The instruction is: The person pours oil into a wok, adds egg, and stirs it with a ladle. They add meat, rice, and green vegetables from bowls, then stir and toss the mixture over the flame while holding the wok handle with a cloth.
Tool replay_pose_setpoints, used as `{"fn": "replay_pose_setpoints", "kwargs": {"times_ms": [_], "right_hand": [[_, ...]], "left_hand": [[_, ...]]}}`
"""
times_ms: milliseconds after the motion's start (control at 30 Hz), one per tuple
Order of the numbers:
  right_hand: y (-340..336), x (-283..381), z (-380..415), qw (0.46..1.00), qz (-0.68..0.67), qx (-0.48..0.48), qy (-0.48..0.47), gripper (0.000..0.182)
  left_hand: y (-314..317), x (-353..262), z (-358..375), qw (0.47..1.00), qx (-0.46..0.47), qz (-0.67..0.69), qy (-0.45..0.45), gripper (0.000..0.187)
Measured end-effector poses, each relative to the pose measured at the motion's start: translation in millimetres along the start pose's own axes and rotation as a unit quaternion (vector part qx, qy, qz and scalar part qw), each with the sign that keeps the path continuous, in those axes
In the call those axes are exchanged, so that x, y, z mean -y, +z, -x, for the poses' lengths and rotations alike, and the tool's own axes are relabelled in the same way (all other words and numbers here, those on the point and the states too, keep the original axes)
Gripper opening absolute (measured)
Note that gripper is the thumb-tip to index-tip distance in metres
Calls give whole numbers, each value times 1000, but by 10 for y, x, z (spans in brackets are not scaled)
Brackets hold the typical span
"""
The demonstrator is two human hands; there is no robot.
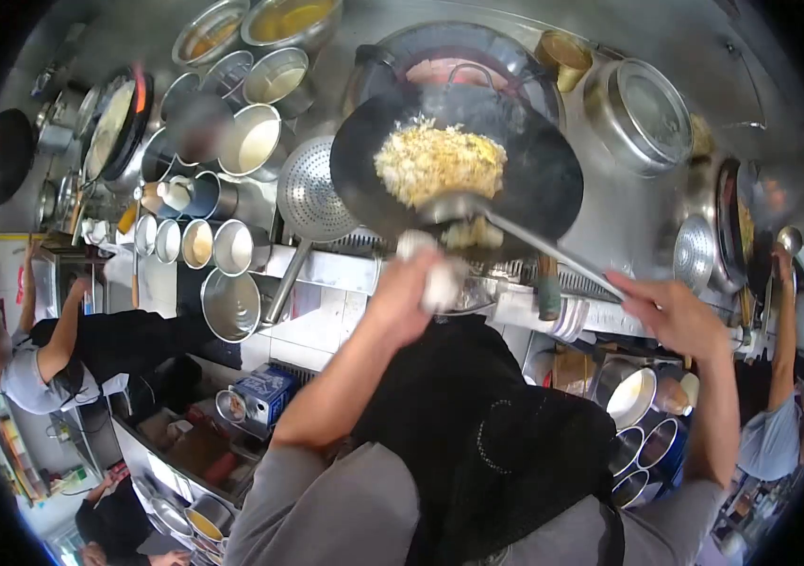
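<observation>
R grip (674,319) w/ 1 ladle (455,205)

pass: strip of counter (610,222) between wok (539,179) and steel pot (643,123), right side | left: strainer (312,193) tight beside wok, handle juts bodyward, pots (284,160) crowd beyond | near rim: left hand (409,297) + white cloth (443,286) block | near right: ladle (558,252) slants across rim to right hand (674,316)

black wok (545,179) | yellow-white rice (440,162) heaped inside | metal ladle (456,205) beside rice
</observation>
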State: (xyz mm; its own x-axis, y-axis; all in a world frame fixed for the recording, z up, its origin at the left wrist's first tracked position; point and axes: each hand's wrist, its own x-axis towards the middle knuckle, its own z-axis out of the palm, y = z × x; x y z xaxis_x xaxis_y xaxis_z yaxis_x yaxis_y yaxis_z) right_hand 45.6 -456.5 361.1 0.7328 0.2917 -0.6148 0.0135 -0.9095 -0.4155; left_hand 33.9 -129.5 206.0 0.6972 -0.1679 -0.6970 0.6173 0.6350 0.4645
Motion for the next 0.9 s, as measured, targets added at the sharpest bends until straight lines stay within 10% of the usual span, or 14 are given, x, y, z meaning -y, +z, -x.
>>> {"fn": "replay_pose_setpoints", "kwargs": {"times_ms": [200,300,367,467,600,667,733,900], "right_hand": [[1137,-554,-1240,948,-111,-260,-146,46],[752,-162,-809,931,-347,-103,-43,41],[621,-66,-638,764,-644,41,11,33],[412,-211,-984,570,-759,157,-274,39],[-96,30,-1416,841,-413,-257,-238,49],[-324,132,-1862,779,-354,-458,-242,29],[-737,460,-2088,621,-601,-409,-293,36],[-1215,1260,-1592,582,-549,-465,-378,47]], "left_hand": [[-452,956,-666,990,48,-69,110,27],[-556,845,-624,988,14,-102,119,28],[-397,623,-748,991,-29,-65,109,23],[-208,187,-1493,997,0,1,80,18],[-172,370,-1741,989,4,-42,141,23],[-153,376,-1747,990,-4,-33,136,25],[-129,320,-1708,991,-7,-69,113,25],[-242,428,-1908,983,-23,-69,167,30]]}}
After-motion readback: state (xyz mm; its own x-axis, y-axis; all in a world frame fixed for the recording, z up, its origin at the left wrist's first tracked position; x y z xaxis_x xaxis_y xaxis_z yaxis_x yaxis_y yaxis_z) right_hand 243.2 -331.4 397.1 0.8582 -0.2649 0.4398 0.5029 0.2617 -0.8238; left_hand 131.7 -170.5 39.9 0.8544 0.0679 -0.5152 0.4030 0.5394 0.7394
